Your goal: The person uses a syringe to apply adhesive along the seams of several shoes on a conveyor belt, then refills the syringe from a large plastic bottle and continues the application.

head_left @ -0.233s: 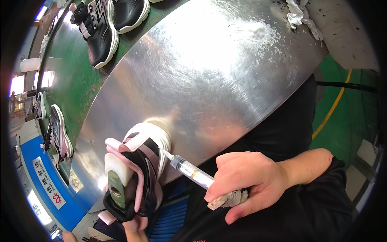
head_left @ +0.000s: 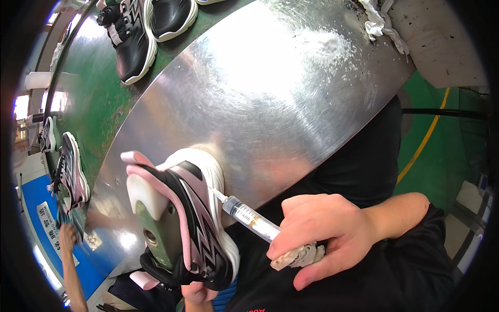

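Note:
A black, pink and white sneaker [head_left: 212,229] stands tilted at the near edge of the metal plate, its white sole toward the right. Inside its opening sits a green shoe last [head_left: 158,236] with a white heel block. My left hand [head_left: 198,292] holds the shoe from below, most of its fingers hidden behind it. With fingers closed round it, my right hand [head_left: 325,234] grips a clear syringe [head_left: 249,219]. The tip of the syringe is at the seam between upper and sole. A whitish, wrapped end [head_left: 296,258] shows under my right fingers.
The shiny metal plate [head_left: 249,130] lies on a green table [head_left: 96,99] with more sneakers [head_left: 136,47] at the back left. Another person's hand [head_left: 67,236] reaches in at the left, near a shoe [head_left: 73,169]. A crumpled white rag [head_left: 382,26] lies far right.
The sneaker has turned and tilted so more of its side and sole shows. The syringe has barely moved. Another person's arm has come into view at the left.

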`<state>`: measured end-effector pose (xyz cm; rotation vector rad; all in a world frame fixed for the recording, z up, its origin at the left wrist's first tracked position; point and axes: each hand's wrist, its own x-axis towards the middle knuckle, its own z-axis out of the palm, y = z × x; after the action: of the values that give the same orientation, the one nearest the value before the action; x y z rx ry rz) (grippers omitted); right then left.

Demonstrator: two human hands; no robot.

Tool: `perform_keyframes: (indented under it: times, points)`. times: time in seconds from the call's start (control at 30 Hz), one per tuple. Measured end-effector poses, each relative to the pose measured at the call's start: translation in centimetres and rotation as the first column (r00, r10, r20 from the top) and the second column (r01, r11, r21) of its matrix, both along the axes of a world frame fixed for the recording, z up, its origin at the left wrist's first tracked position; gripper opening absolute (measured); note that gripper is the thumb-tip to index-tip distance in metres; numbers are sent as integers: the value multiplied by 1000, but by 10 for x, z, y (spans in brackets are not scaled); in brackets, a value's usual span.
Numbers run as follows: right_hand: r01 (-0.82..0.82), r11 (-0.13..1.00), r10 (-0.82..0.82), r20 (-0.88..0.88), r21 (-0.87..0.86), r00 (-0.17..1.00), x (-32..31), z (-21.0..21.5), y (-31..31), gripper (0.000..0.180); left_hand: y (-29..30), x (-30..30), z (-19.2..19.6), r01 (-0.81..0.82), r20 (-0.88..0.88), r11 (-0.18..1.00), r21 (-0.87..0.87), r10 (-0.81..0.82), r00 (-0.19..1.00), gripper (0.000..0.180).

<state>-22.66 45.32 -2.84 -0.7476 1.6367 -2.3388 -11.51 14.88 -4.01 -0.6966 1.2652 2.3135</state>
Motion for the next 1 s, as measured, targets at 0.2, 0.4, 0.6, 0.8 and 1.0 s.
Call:
perform_keyframes:
  times: [0.2,0.4,0.6,0.8,1.0]
  points:
    - [-45,996,43,25,82,999,3,28,-2,38,44,-20,0,153,28,954,259,-166,986,76]
    - [-155,972,136,115,174,984,20,67,11,36,58,-29,-2,203,169,924,325,-268,948,77]
    - [-160,935,115,156,317,981,38,107,34,36,82,-42,-10,218,164,850,480,-331,929,73]
    - [-41,924,20,58,381,998,55,135,49,41,120,-74,-9,181,51,744,643,-278,959,62]
    - [73,884,-38,-84,461,996,64,136,54,38,145,-100,0,178,1,676,715,-256,967,64]
